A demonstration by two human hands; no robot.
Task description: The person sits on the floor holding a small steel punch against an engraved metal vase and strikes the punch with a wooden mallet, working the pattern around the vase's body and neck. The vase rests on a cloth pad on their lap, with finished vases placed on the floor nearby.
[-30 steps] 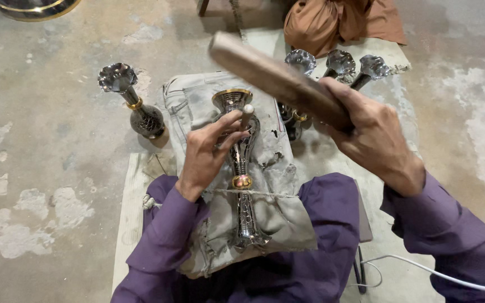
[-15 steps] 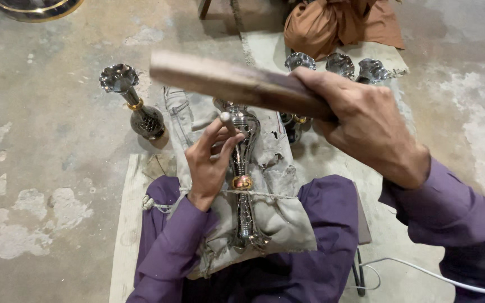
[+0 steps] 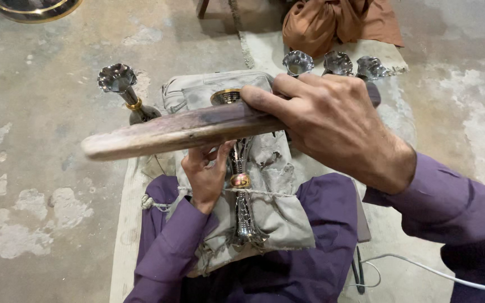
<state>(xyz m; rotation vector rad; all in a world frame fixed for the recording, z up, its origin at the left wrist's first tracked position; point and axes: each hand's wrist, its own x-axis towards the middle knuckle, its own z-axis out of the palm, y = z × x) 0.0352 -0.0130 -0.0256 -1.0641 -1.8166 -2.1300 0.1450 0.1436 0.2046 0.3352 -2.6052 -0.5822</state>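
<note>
My right hand [image 3: 332, 120] grips a flat wooden stick [image 3: 169, 132] and holds it level, close to the camera, above my lap. Under it my left hand [image 3: 206, 174] holds the stem of a silver metal vase [image 3: 241, 196] with a brass ring. The vase lies on a grey cloth bundle [image 3: 276, 207] across my purple-clad legs. Its brass-rimmed mouth [image 3: 225, 96] shows just above the stick.
A finished silver vase [image 3: 123, 90] stands upright on the concrete floor to the left. Three more vase tops [image 3: 335, 63] stand behind the bundle, near an orange-brown cloth [image 3: 332, 22]. A white cable [image 3: 422, 269] lies at lower right. A round metal dish [image 3: 35, 8] is at top left.
My right hand has swung the wooden stick down and leftward, from raised and tilted to level over the vase. My left hand has slid down the vase stem.
</note>
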